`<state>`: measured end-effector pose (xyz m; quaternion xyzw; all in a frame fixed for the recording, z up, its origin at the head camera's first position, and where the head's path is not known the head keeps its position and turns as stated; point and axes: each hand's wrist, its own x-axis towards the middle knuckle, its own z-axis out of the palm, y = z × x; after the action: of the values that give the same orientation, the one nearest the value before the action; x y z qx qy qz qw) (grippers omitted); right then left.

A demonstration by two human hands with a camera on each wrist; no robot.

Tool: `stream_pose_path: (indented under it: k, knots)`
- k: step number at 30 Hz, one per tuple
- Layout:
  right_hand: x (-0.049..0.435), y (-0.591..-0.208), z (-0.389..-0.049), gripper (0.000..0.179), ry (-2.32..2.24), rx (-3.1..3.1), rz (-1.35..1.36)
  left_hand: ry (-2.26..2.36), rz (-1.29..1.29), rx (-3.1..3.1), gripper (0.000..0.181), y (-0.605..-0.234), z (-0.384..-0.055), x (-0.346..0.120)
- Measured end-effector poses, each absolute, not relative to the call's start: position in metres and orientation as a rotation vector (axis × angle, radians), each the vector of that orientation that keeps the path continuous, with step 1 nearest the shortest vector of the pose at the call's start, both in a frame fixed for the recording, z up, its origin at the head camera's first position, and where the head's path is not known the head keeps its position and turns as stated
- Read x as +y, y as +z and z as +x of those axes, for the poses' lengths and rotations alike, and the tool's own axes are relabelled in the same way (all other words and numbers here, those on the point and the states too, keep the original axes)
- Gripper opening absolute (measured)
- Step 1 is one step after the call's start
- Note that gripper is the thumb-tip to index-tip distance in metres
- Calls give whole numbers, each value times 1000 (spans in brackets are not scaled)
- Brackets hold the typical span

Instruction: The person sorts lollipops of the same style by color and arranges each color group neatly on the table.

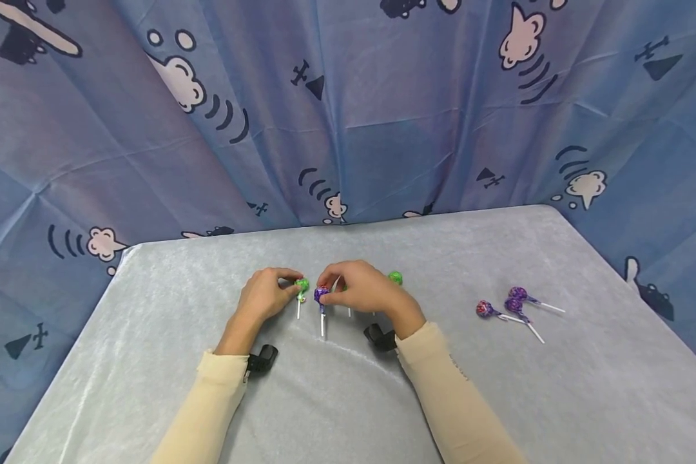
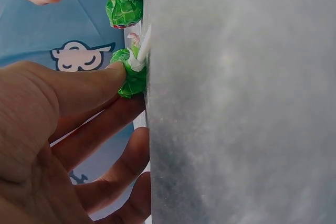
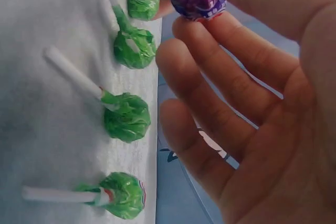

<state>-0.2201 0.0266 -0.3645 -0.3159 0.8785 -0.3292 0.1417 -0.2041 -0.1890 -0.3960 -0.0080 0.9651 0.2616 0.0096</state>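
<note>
My left hand [image 1: 263, 298] pinches the wrapped head of a green lollipop [image 2: 135, 81] between thumb and fingers, with the stick pointing toward me on the cloth. Just to its right, my right hand [image 1: 364, 288] holds a purple lollipop [image 1: 321, 296] by its head, the white stick hanging toward me. In the right wrist view this purple head sits between thumb and fingertips, raised off the cloth. Beside it lie more green lollipops in a row, among them one in the middle [image 3: 127, 117] and one at the end [image 3: 125, 195]. My right hand partly hides that row in the head view.
Three more purple lollipops, one of them in front [image 1: 484, 309], lie in a loose cluster on the right, sticks crossing. A pale grey cloth [image 1: 325, 412] covers the table. Behind its far edge hangs a blue printed curtain [image 1: 394, 154].
</note>
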Motion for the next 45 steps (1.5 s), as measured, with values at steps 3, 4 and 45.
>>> stream_pose_path:
  k: [3, 4, 45]
  knots:
    - [23, -368, -220, 19, -929, 2541, -905, 819, -22, 3013, 25, -396, -203, -189]
    - [22, -369, -220, 19, -922, 2543, -903, 821, -21, 3012, 25, -396, -203, -189]
    - [-12, -383, -200, 19, -673, 2552, -1014, 856, 0, 3009, 26, -398, -203, -193]
